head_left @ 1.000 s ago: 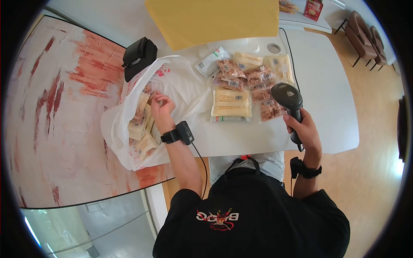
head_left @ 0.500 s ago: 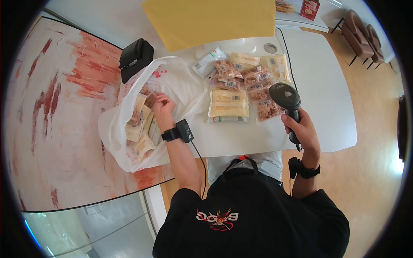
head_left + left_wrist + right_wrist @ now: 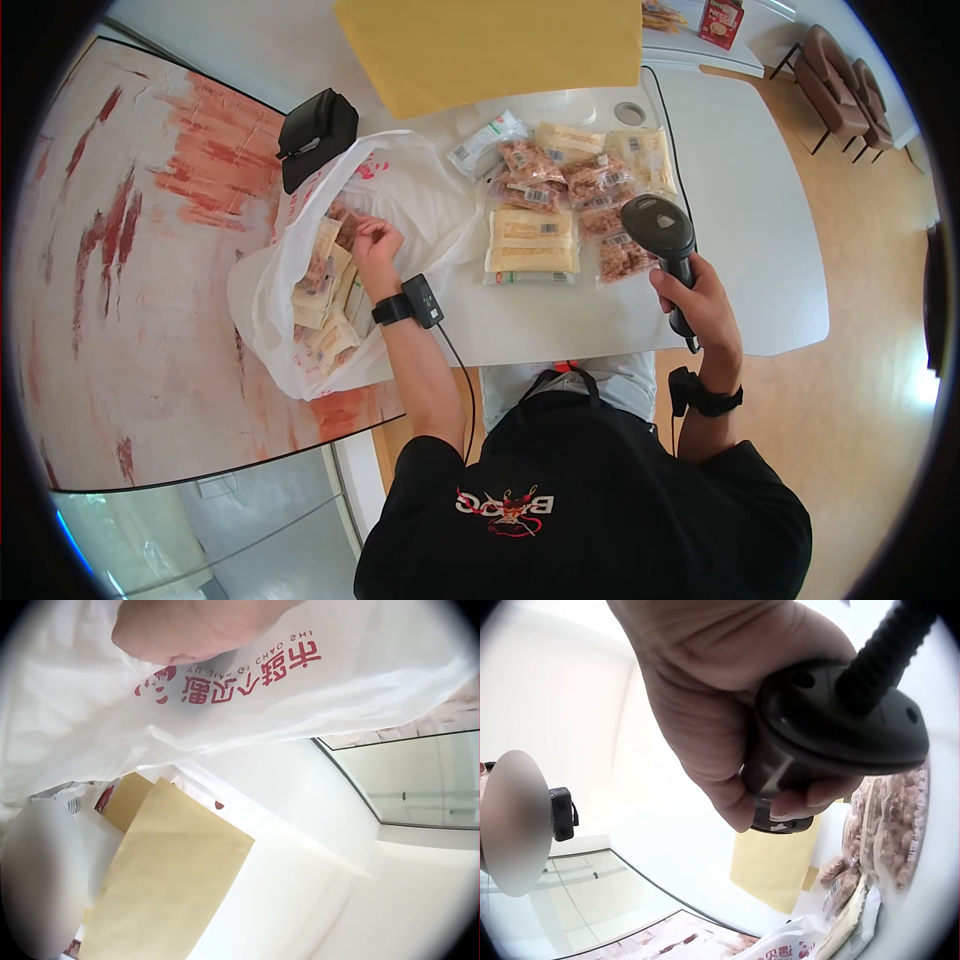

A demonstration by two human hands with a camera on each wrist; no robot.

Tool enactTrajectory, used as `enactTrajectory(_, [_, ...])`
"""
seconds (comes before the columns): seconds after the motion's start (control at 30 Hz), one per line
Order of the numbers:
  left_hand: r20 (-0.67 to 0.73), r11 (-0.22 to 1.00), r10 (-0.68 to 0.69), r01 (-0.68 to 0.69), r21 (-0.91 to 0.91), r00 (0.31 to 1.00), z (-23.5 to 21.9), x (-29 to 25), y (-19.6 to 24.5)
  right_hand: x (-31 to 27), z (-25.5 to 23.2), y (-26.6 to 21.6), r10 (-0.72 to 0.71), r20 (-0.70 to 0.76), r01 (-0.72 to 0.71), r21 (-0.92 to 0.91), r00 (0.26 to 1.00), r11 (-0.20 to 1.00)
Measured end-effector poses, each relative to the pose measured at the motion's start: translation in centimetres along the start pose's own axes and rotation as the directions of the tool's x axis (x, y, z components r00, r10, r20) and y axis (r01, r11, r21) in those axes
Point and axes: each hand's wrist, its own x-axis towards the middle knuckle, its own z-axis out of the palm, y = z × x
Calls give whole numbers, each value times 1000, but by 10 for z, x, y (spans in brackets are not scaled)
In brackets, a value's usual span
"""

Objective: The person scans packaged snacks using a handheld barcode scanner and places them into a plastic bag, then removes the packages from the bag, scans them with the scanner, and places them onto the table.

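A white plastic bag (image 3: 420, 190) with red print lies open on its side, several cream and brown food packets inside it. My left hand (image 3: 380, 245) reaches into its mouth, curled fingers at the edge of a brown food packet (image 3: 347, 232). In the left wrist view the hand (image 3: 199, 630) is in front of the printed bag wall, its fingertips mostly hidden. My right hand (image 3: 708, 305) grips a black barcode scanner (image 3: 660, 228) by its handle, the head over the nearest brown packets (image 3: 625, 258). The right wrist view shows fingers wrapped round the handle.
Several brown and cream packets (image 3: 532, 240) with barcode labels lie on the white table (image 3: 760, 200). A yellow board (image 3: 490, 50) stands at the back. A black case (image 3: 318, 135) sits behind the bag. The scanner's cable runs along the table's right part.
My left hand has shifted slightly toward the brown packet in the bag, and more of that packet shows at the fingers. The scanner in my right hand has moved slightly left.
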Motion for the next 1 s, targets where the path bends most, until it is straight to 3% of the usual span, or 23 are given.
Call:
enactTrajectory(0.07, [-42,993,67,-63,104,997,1,-2,-5,0,0,-1,3,0,-3,-6,1000,1000])
enactTrajectory(0.2, [9,987,8,-9,158,1000,-13,-9,-21,1,0,-1,6,2,-6,-5,1000,1000])
enactTrajectory(0.27, [-250,949,133,-50,311,959,-5,-31,-65,1,2,0,15,7,-15,-8,1000,1000])
enactTrajectory(0.37, [-282,975,93,-30,219,955,-16,-30,-73,2,3,-2,13,15,-12,-8,1000,1000])
enactTrajectory(0.47, [-231,980,107,-63,190,967,-33,-18,-52,1,4,-4,30,13,-30,-21,999,999])
enactTrajectory(0.6, [-236,992,81,-55,111,968,-23,-27,-58,3,1,2,15,16,-15,-4,1000,1000])
enactTrajectory(0.67, [-173,982,82,-50,180,981,-23,-28,-56,3,1,3,12,18,-12,-6,1000,1000])
enactTrajectory(0.8, [-168,969,103,-60,242,980,-23,-24,-54,1,0,1,18,34,-18,-15,999,1000])
enactTrajectory(0.87, [-182,940,177,-111,323,967,-24,-18,-51,1,0,0,18,41,-17,-19,999,1000])
enactTrajectory(1.0, [-124,916,166,-106,387,978,-28,-10,-41,0,0,0,11,30,-10,-18,999,1000])
